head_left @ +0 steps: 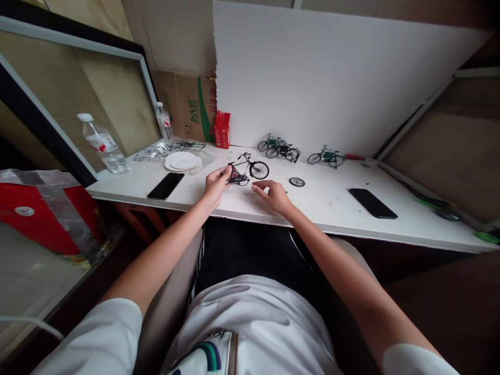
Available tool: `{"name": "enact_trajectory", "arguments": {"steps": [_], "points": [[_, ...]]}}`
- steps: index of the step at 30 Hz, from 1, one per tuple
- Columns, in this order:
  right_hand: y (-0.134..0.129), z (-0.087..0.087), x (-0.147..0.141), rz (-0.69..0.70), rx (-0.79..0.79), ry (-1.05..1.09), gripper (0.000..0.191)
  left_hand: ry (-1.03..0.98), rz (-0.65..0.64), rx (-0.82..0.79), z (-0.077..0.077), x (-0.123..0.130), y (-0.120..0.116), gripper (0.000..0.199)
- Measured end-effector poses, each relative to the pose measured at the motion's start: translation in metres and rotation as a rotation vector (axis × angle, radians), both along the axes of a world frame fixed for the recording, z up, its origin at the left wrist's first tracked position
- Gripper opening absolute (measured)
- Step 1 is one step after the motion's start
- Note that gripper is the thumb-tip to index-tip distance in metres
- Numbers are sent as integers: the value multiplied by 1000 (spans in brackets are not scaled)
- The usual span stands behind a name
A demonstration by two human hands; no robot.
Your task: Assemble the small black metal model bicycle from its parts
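A small black model bicycle [245, 169] with its front wheel on stands over the white table, and my left hand [217, 184] grips it at the rear end. No rear wheel shows on it. My right hand [273, 196] is just right of the bicycle, below its front wheel, with thumb and fingertips close together; whether something tiny is between them is too small to tell. A loose spoked wheel [297, 182] lies flat on the table, right of my right hand.
Model bicycles [327, 156] stand along the back of the table [320, 208]. Phones [166, 186] lie left and right. White discs [182, 161], plastic-wrapped parts, water bottles [103, 146], a red box [222, 129] and a cardboard box [187, 107] are at the left.
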State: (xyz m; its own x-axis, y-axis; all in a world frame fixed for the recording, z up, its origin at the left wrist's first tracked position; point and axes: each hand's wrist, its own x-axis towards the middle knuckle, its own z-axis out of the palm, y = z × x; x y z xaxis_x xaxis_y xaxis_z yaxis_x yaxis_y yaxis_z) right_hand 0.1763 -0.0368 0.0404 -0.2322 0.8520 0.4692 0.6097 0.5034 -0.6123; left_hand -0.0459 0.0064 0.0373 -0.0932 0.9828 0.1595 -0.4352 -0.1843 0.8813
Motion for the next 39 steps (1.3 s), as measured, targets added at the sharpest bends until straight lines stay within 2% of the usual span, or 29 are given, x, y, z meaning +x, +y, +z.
{"name": "enact_trajectory", "arguments": {"steps": [8,14,17,20,24,26,27,30,34,39], "points": [[1,2,-8,89,-107,347,62,-114,-149,62,6,13,-13,45],[1,8,-5,22,32,391,50,-21,-220,145,9,10,-15,35],[-5,15,-6,-7,119,367,43,88,-209,194,10,7,-14,39],[-12,19,-9,-26,185,369,39,181,-92,242,7,8,-13,46],[-19,19,-14,-64,324,368,32,347,312,311,5,12,-17,50],[-22,19,-16,-76,403,352,30,437,412,369,8,15,-24,44],[-23,18,-17,-75,440,340,30,474,396,402,9,16,-28,37],[-24,17,-19,-47,530,295,29,529,244,483,14,22,-40,21],[-21,14,-18,-23,600,241,24,518,145,564,11,29,-44,27],[-23,18,-17,-76,587,242,24,448,4,626,-1,33,-36,39]]}}
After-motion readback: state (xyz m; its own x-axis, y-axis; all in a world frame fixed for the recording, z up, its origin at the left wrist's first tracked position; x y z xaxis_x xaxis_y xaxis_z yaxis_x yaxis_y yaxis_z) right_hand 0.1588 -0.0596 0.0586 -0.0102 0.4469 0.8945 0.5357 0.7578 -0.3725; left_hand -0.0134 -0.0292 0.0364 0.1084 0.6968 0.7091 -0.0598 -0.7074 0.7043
